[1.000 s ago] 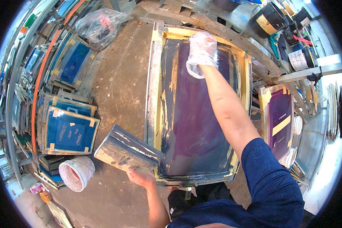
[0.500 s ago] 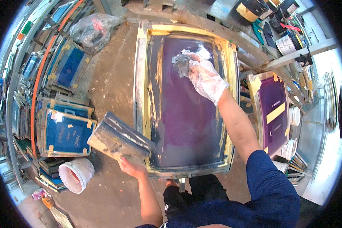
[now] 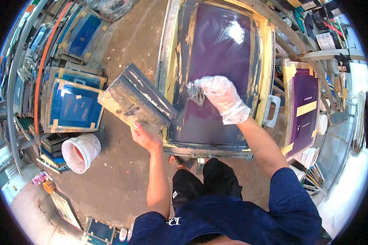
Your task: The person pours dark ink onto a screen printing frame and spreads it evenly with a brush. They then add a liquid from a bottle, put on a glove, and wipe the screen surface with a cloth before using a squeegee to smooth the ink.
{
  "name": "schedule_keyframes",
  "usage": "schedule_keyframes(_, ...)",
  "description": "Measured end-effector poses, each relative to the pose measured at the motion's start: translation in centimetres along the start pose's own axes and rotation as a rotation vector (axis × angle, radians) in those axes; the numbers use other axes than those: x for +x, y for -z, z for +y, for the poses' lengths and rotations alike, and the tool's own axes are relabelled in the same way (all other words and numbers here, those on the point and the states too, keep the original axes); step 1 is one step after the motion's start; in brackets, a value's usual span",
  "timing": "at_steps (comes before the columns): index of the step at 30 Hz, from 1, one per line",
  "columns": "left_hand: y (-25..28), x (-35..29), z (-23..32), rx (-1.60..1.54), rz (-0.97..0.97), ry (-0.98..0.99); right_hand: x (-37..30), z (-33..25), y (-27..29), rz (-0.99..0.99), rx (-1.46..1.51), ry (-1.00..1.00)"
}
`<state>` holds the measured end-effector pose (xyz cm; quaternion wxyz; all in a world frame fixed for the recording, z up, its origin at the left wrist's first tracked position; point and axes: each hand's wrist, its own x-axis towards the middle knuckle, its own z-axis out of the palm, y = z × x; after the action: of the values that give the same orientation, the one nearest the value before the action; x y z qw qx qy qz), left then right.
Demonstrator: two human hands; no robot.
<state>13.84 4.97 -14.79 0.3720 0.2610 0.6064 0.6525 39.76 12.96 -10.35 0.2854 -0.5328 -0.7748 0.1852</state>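
Over the purple printing screen [image 3: 216, 69], the right hand [image 3: 223, 98], sheathed in a thin clear plastic glove, is closed around a dark, crumpled rag [image 3: 196, 94] and pressing it onto the mesh near the middle of the frame. That glove looks like it's there to keep ink off the skin, and the bunched grip lets the fingers bear down on the wad. Off the screen's left edge, the bare left hand [image 3: 145, 134] grips the near end of a wide, ink-streaked squeegee [image 3: 137, 98], holding it tilted up and away over the concrete floor [image 3: 122, 175], just overlapping the frame's yellow-taped border [image 3: 169, 102]. Held clear like that, it likely keeps its dirty blade off the mesh.

The screen lies flat and slightly raised in front of the person, its far part catching a glare. To the right, a second purple screen [image 3: 302, 110] with yellow tape strips stands beside it. Far left, blue-coated screens [image 3: 73, 108] are stacked, with a white bucket [image 3: 81, 151] just near of them on the floor.
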Motion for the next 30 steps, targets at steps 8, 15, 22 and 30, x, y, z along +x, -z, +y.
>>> schedule_keyframes(8,0.3,0.0,-0.5,-0.031,0.070,0.001,0.5,-3.8,3.2,-0.098,0.003,-0.115)
schedule_keyframes(15,1.5,-0.9,1.4,-0.290,0.281,0.072,1.9,0.6,-1.8,-0.054,-0.302,0.419)
schedule_keyframes(22,5.1,-3.0,0.5,-0.206,0.357,0.084,14.4,7.4,-3.2,0.184,-0.537,0.384)
schedule_keyframes(30,5.0,-2.1,-1.3,-0.121,0.311,-0.121,9.1,1.1,-4.0,-0.129,-0.573,0.304)
